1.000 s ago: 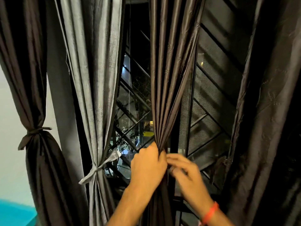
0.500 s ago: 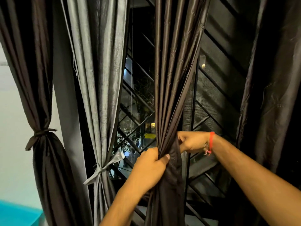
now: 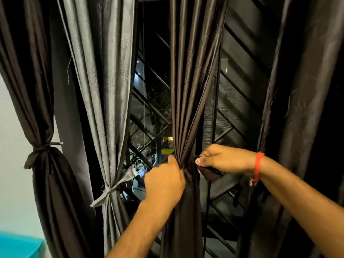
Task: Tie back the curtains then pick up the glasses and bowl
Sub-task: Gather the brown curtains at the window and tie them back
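Head view: left hand (image 3: 164,180) clamped round gathered dark curtain (image 3: 188,108), keeping pleats bunched; right hand (image 3: 226,159) pinching tie strip (image 3: 209,173), apparently to wrap it.

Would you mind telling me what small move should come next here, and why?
Probably bring the dark tie strip around the gathered brown curtain. The left hand bunches it, the right hand pinches the strip beside it, and no knot shows yet.
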